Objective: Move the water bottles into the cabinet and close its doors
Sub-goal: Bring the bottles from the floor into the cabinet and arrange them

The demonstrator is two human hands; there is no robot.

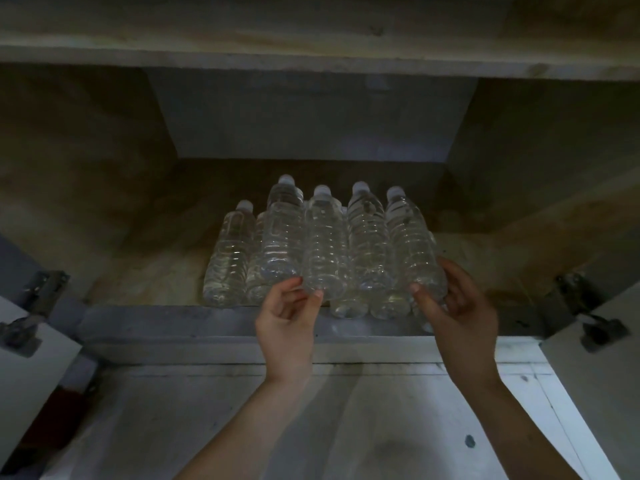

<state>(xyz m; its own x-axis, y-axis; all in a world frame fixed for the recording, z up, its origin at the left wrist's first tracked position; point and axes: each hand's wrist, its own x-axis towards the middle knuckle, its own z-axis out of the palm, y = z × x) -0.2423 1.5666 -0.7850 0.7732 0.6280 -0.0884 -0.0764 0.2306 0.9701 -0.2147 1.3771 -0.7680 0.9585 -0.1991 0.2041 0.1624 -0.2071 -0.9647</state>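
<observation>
**Bottles stacked in open cabinet, both hands at the upper row**

While the dim wooden cabinet compartment (311,133) is viewed from below and in front, a cluster of clear plastic water bottles with white caps (322,244) is seen lying on its shelf floor, caps pointed toward 12 o'clock and bases toward the front edge. Two layers are made out: a lower row resting on the shelf, and an upper row of four laid on top. One lower bottle (228,254) is exposed at the 9 o'clock end of the stack.

The left hand (289,317) is raised at 6 o'clock of the stack, fingers loosely curled and partly spread. Its fingertips (313,294) are touching the base of the second upper bottle (323,244); no full grasp is shown.

The right hand (457,306) is wrapped around the base end of the upper bottle at the 3 o'clock end (412,244), thumb on the near side, fingers behind. That bottle is held tilted, just beside its neighbour (369,237).

Both white cabinet doors are swung wide: the left door (31,368) at 8 o'clock, the right door (602,375) at 4 o'clock. Metal hinges are noted at each side, the left hinge (38,292) and the right hinge (585,306). A pale painted ledge (173,327) is seen running along the front of the shelf, below the bottles.
</observation>
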